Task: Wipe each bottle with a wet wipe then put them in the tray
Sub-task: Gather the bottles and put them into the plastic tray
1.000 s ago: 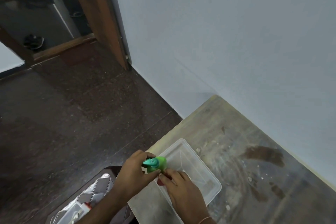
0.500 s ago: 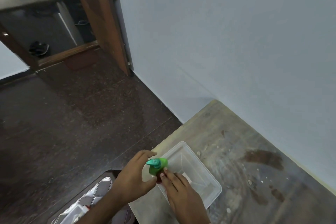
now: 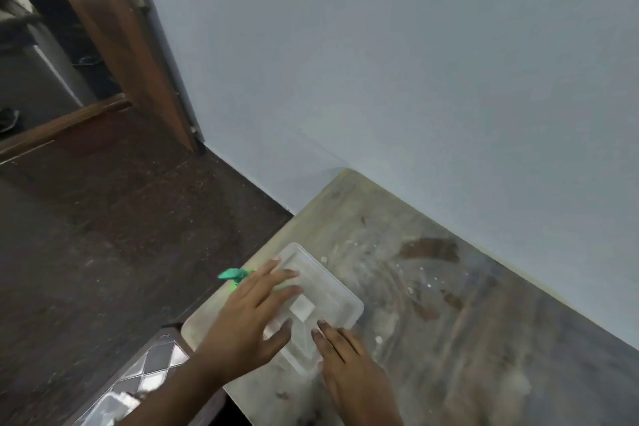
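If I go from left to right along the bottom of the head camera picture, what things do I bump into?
Patterned stool → left hand → right hand → bare stained table.

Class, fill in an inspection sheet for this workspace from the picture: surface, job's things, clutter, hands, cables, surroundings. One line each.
Surface: worn wooden table, stained and speckled white.
Job's things: clear plastic tray near the table's left edge; green bottle top shows behind the left hand, body hidden; wet wipe not made out.
Clutter: quilted patterned item beside the table; blurred.
Hands: left hand spread open over the tray; right hand flat by the tray's near end.
Cables: nothing seen.
Surroundings: pale blue wall, dark floor, wooden door.
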{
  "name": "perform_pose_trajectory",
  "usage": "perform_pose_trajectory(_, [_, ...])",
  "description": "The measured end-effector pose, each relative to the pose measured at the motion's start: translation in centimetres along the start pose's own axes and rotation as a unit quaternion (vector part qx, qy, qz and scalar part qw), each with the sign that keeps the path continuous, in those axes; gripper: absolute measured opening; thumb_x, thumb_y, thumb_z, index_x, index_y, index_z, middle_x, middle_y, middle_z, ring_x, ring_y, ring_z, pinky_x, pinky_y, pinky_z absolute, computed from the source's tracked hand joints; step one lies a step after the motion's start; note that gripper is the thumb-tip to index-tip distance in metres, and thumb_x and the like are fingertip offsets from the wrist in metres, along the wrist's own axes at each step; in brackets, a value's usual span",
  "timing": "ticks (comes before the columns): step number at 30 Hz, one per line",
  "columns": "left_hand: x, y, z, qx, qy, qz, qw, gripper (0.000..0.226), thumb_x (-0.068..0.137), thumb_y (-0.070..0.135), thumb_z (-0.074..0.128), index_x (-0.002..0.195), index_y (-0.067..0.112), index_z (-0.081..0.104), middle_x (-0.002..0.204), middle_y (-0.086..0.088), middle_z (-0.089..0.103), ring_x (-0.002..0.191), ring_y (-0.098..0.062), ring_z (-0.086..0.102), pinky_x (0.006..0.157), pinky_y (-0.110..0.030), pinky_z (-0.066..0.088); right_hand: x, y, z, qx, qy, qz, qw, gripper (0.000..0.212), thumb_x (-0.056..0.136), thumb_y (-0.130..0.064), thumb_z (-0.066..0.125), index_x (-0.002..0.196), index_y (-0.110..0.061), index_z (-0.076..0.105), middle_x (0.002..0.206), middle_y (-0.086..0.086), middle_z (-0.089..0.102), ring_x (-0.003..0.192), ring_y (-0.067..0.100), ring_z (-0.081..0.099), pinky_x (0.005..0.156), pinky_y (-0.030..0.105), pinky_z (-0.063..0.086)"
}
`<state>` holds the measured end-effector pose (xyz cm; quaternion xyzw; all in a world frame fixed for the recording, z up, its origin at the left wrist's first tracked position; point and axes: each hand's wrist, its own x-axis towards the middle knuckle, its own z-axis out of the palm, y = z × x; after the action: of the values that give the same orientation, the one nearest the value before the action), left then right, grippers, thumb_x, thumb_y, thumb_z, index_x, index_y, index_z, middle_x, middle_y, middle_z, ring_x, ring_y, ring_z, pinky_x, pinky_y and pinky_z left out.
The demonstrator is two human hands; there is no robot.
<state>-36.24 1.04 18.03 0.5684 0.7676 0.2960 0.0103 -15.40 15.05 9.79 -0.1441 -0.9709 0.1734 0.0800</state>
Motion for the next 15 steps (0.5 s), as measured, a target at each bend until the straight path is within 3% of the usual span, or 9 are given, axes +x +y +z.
perform_pose_trajectory(2, [0.5, 3.0, 1.8, -0.032, -0.020, 0.041, 0.998, 0.045, 0.092, 0.030, 0.076, 0.136, 0.026, 0.065, 0.148, 0.012, 0.055, 0.155, -0.016, 0.036, 0.121, -0.030, 0.035, -3.1, 1.3, -0.9, 0.002, 0.016, 0.015, 1.000, 0.062, 0.083, -0.025, 0.067, 0.144, -0.032, 0.057, 0.150, -0.016, 0.061, 0.122, 0.012, 0.063, 0.062, 0.022, 0.063])
perform_pose_trajectory(5, [0.9, 7.8, 5.4, -0.078, -0.054, 0.068, 0.993, 0.047, 0.092, 0.026, 0.076, 0.137, 0.024, 0.064, 0.138, 0.011, 0.059, 0.139, -0.012, 0.051, 0.112, -0.027, 0.044, -8.3, 3.7, -1.7, -0.010, 0.015, 0.062, 0.998, 0.084, 0.070, -0.025, 0.092, 0.145, -0.031, 0.055, 0.149, -0.015, 0.062, 0.122, 0.011, 0.064, 0.063, 0.024, 0.063])
perform_pose_trajectory(6, [0.9, 9.3, 6.7, -0.092, -0.069, 0.067, 0.991, 0.049, 0.091, 0.026, 0.075, 0.138, 0.025, 0.063, 0.136, 0.011, 0.059, 0.133, -0.011, 0.055, 0.109, -0.026, 0.046, -10.1, 4.5, -2.1, -0.014, 0.017, 0.080, 0.997, 0.083, 0.070, -0.025, 0.091, 0.145, -0.031, 0.056, 0.148, -0.014, 0.062, 0.119, 0.013, 0.068, 0.066, 0.027, 0.065])
perform_pose_trajectory(9, [0.5, 13.7, 10.9, -0.113, -0.117, 0.035, 0.986, 0.051, 0.092, 0.037, 0.071, 0.141, 0.036, 0.059, 0.137, 0.020, 0.056, 0.127, -0.003, 0.055, 0.101, -0.022, 0.050, -15.7, 7.4, -3.0, -0.037, 0.025, 0.106, 0.993, 0.059, 0.084, -0.023, 0.064, 0.142, -0.026, 0.066, 0.147, -0.008, 0.065, 0.113, 0.019, 0.074, 0.084, 0.033, 0.066])
perform_pose_trajectory(11, [-0.1, 16.2, 13.7, -0.122, -0.159, 0.030, 0.979, 0.053, 0.093, 0.042, 0.069, 0.144, 0.040, 0.055, 0.139, 0.022, 0.054, 0.127, -0.001, 0.054, 0.103, -0.017, 0.044, -19.4, 9.1, -3.3, -0.070, 0.029, 0.118, 0.990, 0.057, 0.088, -0.024, 0.057, 0.145, -0.022, 0.064, 0.151, -0.004, 0.064, 0.116, 0.022, 0.073, 0.095, 0.037, 0.063])
perform_pose_trajectory(13, [-0.5, 18.6, 16.1, -0.135, -0.199, 0.027, 0.970, 0.058, 0.093, 0.046, 0.066, 0.148, 0.041, 0.051, 0.142, 0.022, 0.051, 0.128, 0.000, 0.051, 0.106, -0.015, 0.040, -22.7, 10.3, -3.9, -0.079, 0.028, 0.143, 0.986, 0.058, 0.091, -0.025, 0.058, 0.149, -0.024, 0.060, 0.154, -0.007, 0.060, 0.121, 0.024, 0.070, 0.092, 0.040, 0.064])
perform_pose_trajectory(15, [-0.9, 20.8, 18.5, -0.142, -0.229, 0.026, 0.963, 0.061, 0.093, 0.051, 0.064, 0.151, 0.041, 0.048, 0.144, 0.022, 0.048, 0.129, 0.003, 0.048, 0.105, -0.015, 0.040, -25.4, 11.1, -5.0, -0.072, 0.020, 0.177, 0.981, 0.056, 0.089, -0.025, 0.059, 0.145, -0.026, 0.063, 0.152, -0.011, 0.061, 0.122, 0.023, 0.069, 0.077, 0.038, 0.065])
